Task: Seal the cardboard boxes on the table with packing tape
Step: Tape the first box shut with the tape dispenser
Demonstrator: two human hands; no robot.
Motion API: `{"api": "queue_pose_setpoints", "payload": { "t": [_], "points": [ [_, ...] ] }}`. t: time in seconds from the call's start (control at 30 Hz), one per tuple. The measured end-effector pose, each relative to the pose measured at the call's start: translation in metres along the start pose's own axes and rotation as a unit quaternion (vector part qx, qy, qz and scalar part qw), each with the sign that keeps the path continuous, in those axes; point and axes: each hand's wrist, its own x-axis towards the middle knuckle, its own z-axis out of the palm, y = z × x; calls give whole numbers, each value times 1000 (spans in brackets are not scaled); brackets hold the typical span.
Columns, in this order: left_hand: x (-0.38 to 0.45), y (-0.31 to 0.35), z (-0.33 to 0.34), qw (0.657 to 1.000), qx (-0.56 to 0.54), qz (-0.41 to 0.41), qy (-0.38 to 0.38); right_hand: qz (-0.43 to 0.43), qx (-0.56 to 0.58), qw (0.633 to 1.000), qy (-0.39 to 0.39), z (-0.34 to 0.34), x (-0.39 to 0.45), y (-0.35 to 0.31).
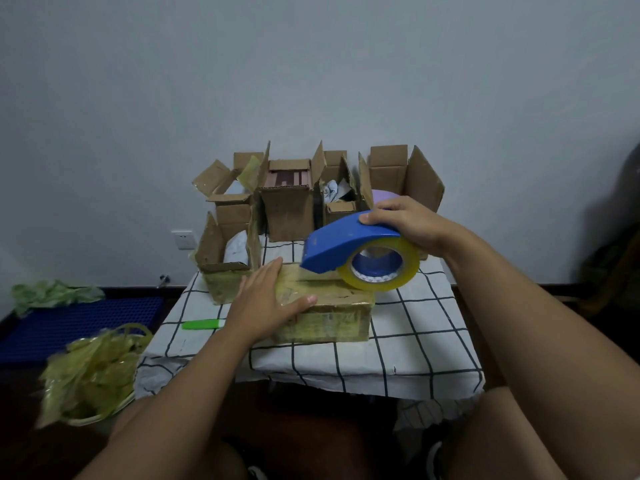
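Left hand: the left hand [266, 303] is laid flat, fingers straight, on the top of the closed box [325, 310]; the flaps are pressed down by it; nothing is gripped.
Right hand: the right hand [405, 221] is curled over the blue tape dispenser [341, 247]; the tape roll [379, 266] is held at the far right edge of the box top, touching or just above it; which cannot be told.
Step in hand: taping of the near box is judged to be under way; yellowish tape is already seen across its top and front.
Next move: the dispenser would need to be drawn along the seam with the flaps kept down, then the tape cut at the blade.
Remaining boxes: five open boxes [287, 199] are stood behind, flaps up, contents visible in some; these are yet to be sealed.
Surface: a small table [415, 341] is covered by a white cloth with a black grid; a green marker [202, 324] is lying left of the box.
Room: a plain grey wall is behind, with a socket [183, 239] low down; a bag of crumpled used tape [93, 372] is beside the table at the left.
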Motion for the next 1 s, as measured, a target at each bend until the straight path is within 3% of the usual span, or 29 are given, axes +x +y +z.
{"api": "queue_pose_setpoints", "payload": {
  "t": [0.37, 0.6, 1.0],
  "points": [
    [4, -7, 2, 990, 120, 59, -36, 11, -19, 999, 26, -11, -14, 18],
    [-1, 7, 4, 968, 201, 149, -33, 15, -37, 999, 9, -12, -11, 17],
    [12, 27, 25, 960, 237, 149, -9, 18, -19, 1000, 14, -13, -12, 17]
  ]
}}
